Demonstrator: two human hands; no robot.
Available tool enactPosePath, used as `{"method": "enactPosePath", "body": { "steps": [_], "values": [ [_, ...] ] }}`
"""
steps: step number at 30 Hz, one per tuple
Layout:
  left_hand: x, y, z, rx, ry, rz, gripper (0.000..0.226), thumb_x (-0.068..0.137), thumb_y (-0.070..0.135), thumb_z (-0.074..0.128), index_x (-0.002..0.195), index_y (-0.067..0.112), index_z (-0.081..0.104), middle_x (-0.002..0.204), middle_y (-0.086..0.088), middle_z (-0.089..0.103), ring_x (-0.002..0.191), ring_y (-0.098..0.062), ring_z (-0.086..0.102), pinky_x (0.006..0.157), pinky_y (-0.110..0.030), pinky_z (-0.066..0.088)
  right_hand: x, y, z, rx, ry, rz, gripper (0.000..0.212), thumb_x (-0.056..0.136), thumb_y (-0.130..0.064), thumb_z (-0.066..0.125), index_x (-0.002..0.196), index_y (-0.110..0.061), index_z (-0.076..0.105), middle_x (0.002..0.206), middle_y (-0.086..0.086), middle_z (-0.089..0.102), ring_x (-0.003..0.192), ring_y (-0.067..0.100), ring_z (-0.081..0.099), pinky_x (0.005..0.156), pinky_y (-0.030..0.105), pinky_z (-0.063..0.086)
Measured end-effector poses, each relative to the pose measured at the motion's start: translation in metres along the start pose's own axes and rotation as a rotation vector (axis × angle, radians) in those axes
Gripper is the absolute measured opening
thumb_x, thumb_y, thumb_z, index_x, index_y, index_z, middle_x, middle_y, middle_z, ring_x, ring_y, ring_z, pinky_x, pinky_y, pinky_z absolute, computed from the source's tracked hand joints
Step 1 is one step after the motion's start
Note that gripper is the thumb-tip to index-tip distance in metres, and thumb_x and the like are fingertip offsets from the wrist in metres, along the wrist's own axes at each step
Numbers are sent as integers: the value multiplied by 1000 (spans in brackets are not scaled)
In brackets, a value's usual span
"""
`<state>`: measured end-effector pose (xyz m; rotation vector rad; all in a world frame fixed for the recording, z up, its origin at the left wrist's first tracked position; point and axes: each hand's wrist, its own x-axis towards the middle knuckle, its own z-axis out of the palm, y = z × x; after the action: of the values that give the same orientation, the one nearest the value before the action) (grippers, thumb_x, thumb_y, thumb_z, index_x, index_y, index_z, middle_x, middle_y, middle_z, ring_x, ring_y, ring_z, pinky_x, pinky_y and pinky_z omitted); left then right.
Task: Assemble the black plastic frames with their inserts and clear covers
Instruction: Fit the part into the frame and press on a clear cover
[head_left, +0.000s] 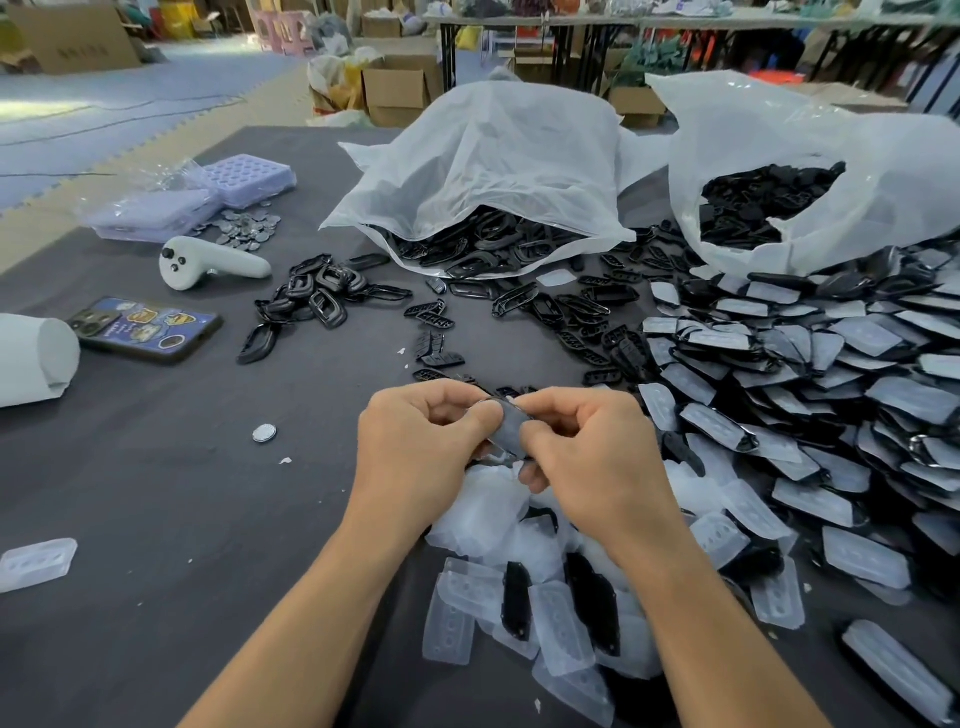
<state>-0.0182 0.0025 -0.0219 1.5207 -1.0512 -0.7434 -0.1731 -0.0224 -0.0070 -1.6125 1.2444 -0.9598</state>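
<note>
Pinching one frame (506, 432) between both hands, I have my left hand (415, 441) and right hand (587, 447) together over the worktop's (156, 493) near edge, fingers clamped on it. Judging by the finished pile (831, 374) along the right edge, much is done. Loose frames (322, 296) and inserts (434, 314) mid-worktop, covers (561, 623) at the near edge and two bags (493, 166) farther back mean plenty remains.

Dark grey table (156, 493), black frames (322, 296), frosted clear covers (561, 623), white bags (498, 156), blue sticker-patterned phone (145, 328), lilac trays (244, 176)
</note>
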Motion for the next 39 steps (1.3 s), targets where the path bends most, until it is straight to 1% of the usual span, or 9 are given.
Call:
{"method": "enactPosePath", "body": {
  "steps": [3,5,9,18,22,27,32,36,39],
  "values": [
    [0,-1,2,-21,98,-19,15,85,20,83,79,34,80,67,2,77,57,-14,73,57,-26,57,-3,-1,6,-128,77,-102,36,80,-18,82,112,-32,75,91,-21,75,83,-6,69,77,12,54],
    [0,-1,3,-18,146,-7,16,85,21,83,80,37,80,65,4,76,56,-13,72,55,-24,57,-5,-2,9,-196,83,-160,47,74,-17,86,116,-34,73,85,-26,68,84,-8,65,75,7,49],
    [-2,-4,6,82,150,45,15,87,29,78,85,44,77,64,13,74,59,-4,71,57,-17,54,-2,-1,5,-321,50,-188,29,77,-16,81,101,-29,73,70,-14,67,70,7,63,67,24,51],
    [20,-9,-9,125,285,7,11,84,46,70,89,55,74,69,20,75,69,-1,71,81,-35,59,68,-11,-78,-544,257,33,19,85,-29,75,104,-28,76,80,-14,72,74,6,65,61,21,47],
    [48,-18,-17,65,367,-36,20,74,43,75,94,45,74,84,30,75,81,8,71,89,-29,58,110,-22,-93,-778,275,164,56,84,-23,73,138,-16,59,124,9,69,114,32,63,93,38,51],
    [92,-31,-29,-74,461,-116,33,69,33,75,101,38,73,103,15,77,104,-8,72,105,-40,54,129,-24,-37,-892,68,59,44,84,-21,65,127,-18,66,123,9,71,115,33,64,101,41,48],
    [119,-38,-37,204,459,-53,44,77,24,67,119,35,74,117,13,72,115,-9,65,103,-23,43,151,-4,1,-897,-69,62,43,92,-20,59,134,-11,58,125,13,69,118,35,62,96,39,48],
    [146,-39,-42,573,339,137,53,83,7,63,135,18,69,145,-4,61,141,-26,46,125,-38,27,163,8,12,-958,-66,3,36,95,-20,59,131,-12,59,125,13,68,117,34,61,99,40,45],
    [166,-39,-40,747,203,212,61,87,3,59,145,20,61,159,-4,49,154,-25,29,130,-34,14,164,4,19,-980,-18,-49,34,90,-9,61,123,-15,65,115,11,71,112,31,63,101,39,45]
  ]
}}
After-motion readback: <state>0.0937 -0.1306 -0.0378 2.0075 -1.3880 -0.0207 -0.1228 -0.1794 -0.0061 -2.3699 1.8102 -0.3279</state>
